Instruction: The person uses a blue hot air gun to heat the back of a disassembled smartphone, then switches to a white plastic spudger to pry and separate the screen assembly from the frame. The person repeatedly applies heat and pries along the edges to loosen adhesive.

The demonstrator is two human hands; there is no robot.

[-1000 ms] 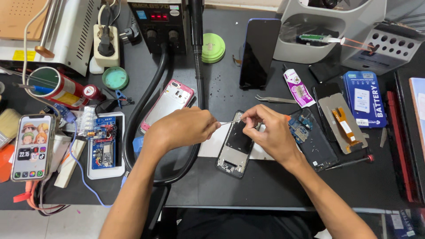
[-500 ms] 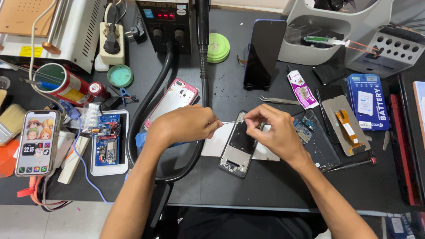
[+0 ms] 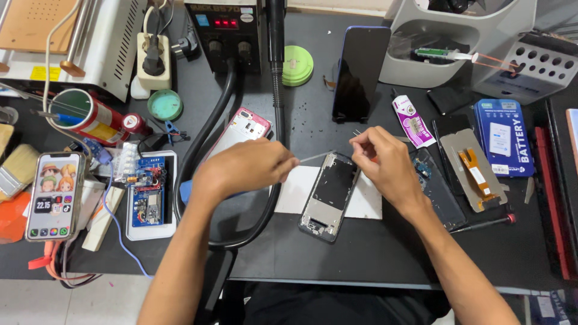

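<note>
Head view: both hands, left hand (image 3: 244, 167) and right hand (image 3: 385, 162), have risen off the phone frame (image 3: 330, 194), pinching a thin strip (image 3: 316, 157) now stretched between them.

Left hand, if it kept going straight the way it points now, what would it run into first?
The left hand points rightward along the thin strip it pinches, so it would probably first meet the right hand, above the opened phone frame. Heights are hard to judge.

Grey-black phone frame (image 3: 330, 195); white sheet (image 3: 295, 189); blue box (image 3: 503, 138)
</note>
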